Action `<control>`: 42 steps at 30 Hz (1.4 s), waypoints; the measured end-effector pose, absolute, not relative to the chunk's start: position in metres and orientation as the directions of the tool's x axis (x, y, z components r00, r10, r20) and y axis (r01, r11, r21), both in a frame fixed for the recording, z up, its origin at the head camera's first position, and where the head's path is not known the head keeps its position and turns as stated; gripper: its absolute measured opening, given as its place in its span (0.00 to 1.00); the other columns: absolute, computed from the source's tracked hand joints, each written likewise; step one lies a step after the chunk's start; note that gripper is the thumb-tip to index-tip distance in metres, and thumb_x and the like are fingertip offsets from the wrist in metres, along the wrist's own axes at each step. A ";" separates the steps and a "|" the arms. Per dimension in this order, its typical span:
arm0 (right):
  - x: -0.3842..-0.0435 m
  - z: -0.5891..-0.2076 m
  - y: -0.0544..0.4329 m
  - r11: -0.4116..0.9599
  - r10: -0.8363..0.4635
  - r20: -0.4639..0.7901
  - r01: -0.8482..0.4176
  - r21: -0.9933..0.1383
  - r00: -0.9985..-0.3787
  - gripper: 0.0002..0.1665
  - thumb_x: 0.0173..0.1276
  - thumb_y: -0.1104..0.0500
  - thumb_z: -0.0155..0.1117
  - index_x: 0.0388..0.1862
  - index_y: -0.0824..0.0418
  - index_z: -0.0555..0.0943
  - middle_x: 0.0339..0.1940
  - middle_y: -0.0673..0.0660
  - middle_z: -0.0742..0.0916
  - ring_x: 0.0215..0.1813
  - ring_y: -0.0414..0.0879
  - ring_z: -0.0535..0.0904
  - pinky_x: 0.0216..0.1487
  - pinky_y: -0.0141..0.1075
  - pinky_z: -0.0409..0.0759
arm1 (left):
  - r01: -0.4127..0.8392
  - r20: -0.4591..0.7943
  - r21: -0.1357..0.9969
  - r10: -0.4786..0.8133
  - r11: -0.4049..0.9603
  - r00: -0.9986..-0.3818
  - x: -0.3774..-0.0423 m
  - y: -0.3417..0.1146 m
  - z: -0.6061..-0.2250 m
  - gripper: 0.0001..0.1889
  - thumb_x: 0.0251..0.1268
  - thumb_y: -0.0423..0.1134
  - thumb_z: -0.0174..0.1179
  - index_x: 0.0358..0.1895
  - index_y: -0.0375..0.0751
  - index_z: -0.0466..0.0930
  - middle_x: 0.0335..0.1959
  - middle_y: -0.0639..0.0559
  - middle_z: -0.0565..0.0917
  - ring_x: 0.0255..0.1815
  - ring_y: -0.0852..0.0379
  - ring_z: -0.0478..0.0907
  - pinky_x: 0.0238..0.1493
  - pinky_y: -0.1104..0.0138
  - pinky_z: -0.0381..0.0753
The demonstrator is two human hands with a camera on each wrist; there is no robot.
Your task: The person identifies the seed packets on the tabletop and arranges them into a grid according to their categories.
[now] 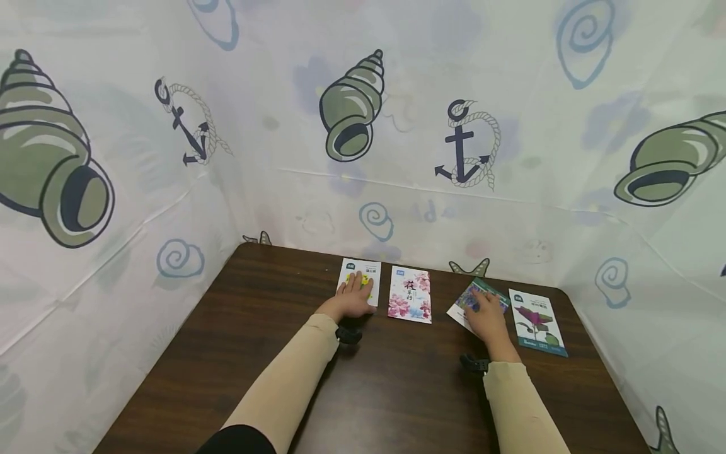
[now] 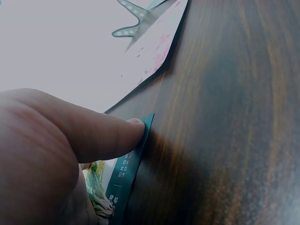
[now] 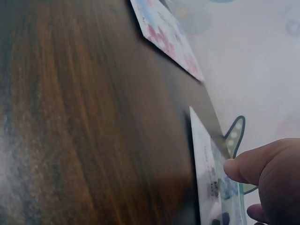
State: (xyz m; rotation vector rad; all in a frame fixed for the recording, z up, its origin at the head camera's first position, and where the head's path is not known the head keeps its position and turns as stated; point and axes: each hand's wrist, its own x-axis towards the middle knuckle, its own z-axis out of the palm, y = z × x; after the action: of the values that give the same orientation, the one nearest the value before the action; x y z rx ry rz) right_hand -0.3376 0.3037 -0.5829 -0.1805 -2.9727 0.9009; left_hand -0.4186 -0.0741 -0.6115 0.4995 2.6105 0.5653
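Observation:
In the head view my left hand (image 1: pixel 353 301) lies with fingers spread on a white seed packet (image 1: pixel 344 270) with yellow flowers. Its thumb (image 2: pixel 112 136) rests at the packet's dark green lower edge in the left wrist view. My right hand (image 1: pixel 485 315) rests over a green-and-white seed packet (image 1: pixel 462 315) with purple flowers, which sits at a slant on the table. The right thumb (image 3: pixel 246 166) touches that packet's printed face, and the fingers reach across it. Part of each packet is hidden beneath the hand.
Between the hands lies a pink-flowered packet (image 1: pixel 409 295). A packet with a dark pink flower (image 1: pixel 535 321) lies right of my right hand. The dark wooden table (image 1: pixel 397 391) meets a patterned white cloth (image 1: pixel 272 151) behind and at both sides.

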 end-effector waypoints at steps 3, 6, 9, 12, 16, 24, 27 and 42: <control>-0.338 -0.590 0.303 0.813 0.122 -0.057 0.133 -0.567 -0.991 0.39 0.84 0.54 0.55 0.87 0.68 0.61 0.86 0.83 0.54 0.86 0.84 0.48 0.83 0.75 0.54 | 0.244 -0.342 0.446 0.416 0.861 -0.843 -0.419 -0.075 -0.615 0.49 0.84 0.60 0.56 0.92 0.55 0.34 0.90 0.44 0.18 0.91 0.44 0.14 0.91 0.43 0.26; -0.338 -0.595 0.300 0.802 0.125 -0.090 0.154 -0.577 -0.988 0.40 0.85 0.53 0.55 0.88 0.67 0.60 0.87 0.82 0.52 0.86 0.82 0.49 0.84 0.73 0.55 | 0.244 -0.341 0.436 0.410 0.866 -0.846 -0.419 -0.077 -0.619 0.49 0.84 0.60 0.57 0.93 0.55 0.34 0.90 0.43 0.18 0.91 0.43 0.15 0.91 0.42 0.27; -0.338 -0.596 0.299 0.797 0.127 -0.080 0.150 -0.585 -0.989 0.40 0.85 0.53 0.55 0.88 0.67 0.60 0.87 0.81 0.52 0.86 0.83 0.49 0.84 0.74 0.54 | 0.247 -0.325 0.434 0.407 0.866 -0.854 -0.420 -0.078 -0.620 0.49 0.83 0.60 0.57 0.93 0.55 0.36 0.90 0.43 0.19 0.92 0.42 0.16 0.91 0.42 0.28; -0.337 -0.597 0.299 0.798 0.124 -0.073 0.143 -0.585 -0.990 0.40 0.84 0.53 0.55 0.88 0.68 0.60 0.87 0.82 0.52 0.86 0.83 0.49 0.84 0.73 0.55 | 0.251 -0.322 0.430 0.407 0.867 -0.855 -0.420 -0.078 -0.620 0.49 0.83 0.60 0.57 0.93 0.55 0.36 0.90 0.43 0.19 0.92 0.43 0.16 0.91 0.42 0.28; -0.335 -0.594 0.300 0.799 0.107 -0.086 0.137 -0.585 -0.991 0.40 0.84 0.53 0.56 0.87 0.68 0.61 0.86 0.82 0.53 0.85 0.83 0.51 0.84 0.73 0.56 | 0.257 -0.321 0.438 0.416 0.862 -0.851 -0.419 -0.077 -0.617 0.49 0.83 0.59 0.57 0.93 0.54 0.35 0.90 0.43 0.18 0.91 0.43 0.15 0.91 0.42 0.26; -0.333 -0.588 0.302 0.818 0.072 -0.100 0.116 -0.563 -0.992 0.39 0.83 0.54 0.57 0.86 0.68 0.62 0.86 0.83 0.54 0.84 0.84 0.53 0.83 0.73 0.58 | 0.245 -0.327 0.459 0.419 0.854 -0.847 -0.411 -0.075 -0.604 0.48 0.84 0.57 0.56 0.93 0.52 0.35 0.90 0.42 0.19 0.91 0.43 0.14 0.90 0.42 0.25; -0.332 -0.588 0.302 0.819 0.075 -0.113 0.126 -0.560 -0.991 0.40 0.83 0.54 0.57 0.87 0.68 0.62 0.86 0.82 0.54 0.85 0.84 0.53 0.83 0.73 0.58 | 0.242 -0.329 0.468 0.421 0.850 -0.845 -0.409 -0.074 -0.599 0.48 0.85 0.56 0.56 0.93 0.51 0.36 0.91 0.41 0.20 0.91 0.42 0.15 0.90 0.42 0.25; -0.327 -0.591 0.302 0.810 0.085 -0.082 0.117 -0.575 -0.993 0.39 0.84 0.52 0.56 0.88 0.65 0.61 0.87 0.80 0.54 0.85 0.83 0.53 0.82 0.74 0.58 | 0.264 -0.342 0.394 0.407 0.880 -0.847 -0.415 -0.067 -0.606 0.47 0.87 0.56 0.53 0.92 0.53 0.32 0.90 0.42 0.18 0.91 0.42 0.14 0.90 0.42 0.26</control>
State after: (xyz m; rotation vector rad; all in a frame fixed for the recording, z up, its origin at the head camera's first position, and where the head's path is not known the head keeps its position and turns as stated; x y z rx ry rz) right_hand -0.3269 0.3023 -0.5907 -0.1697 -3.0381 0.9696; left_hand -0.4149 -0.0672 -0.6064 0.4924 2.6268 0.4675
